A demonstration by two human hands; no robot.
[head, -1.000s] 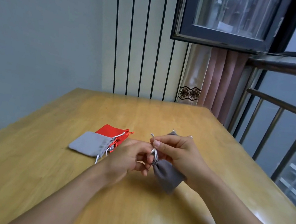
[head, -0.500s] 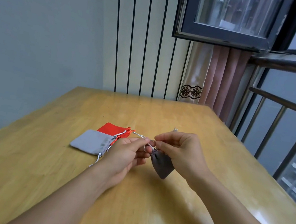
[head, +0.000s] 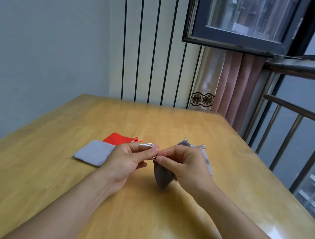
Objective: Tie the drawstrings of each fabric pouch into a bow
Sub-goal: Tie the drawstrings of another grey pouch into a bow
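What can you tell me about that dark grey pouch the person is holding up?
The dark grey pouch is small, of soft matte fabric, hanging mouth-up above the wooden table, its bottom tapering to a point. The left hand and right hand pinch its pale drawstring at the gathered mouth. Whether a bow is formed cannot be told.

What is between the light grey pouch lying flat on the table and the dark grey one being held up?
In the head view, only the left hand sits between the light grey pouch and the dark grey pouch, pinching its white drawstring.
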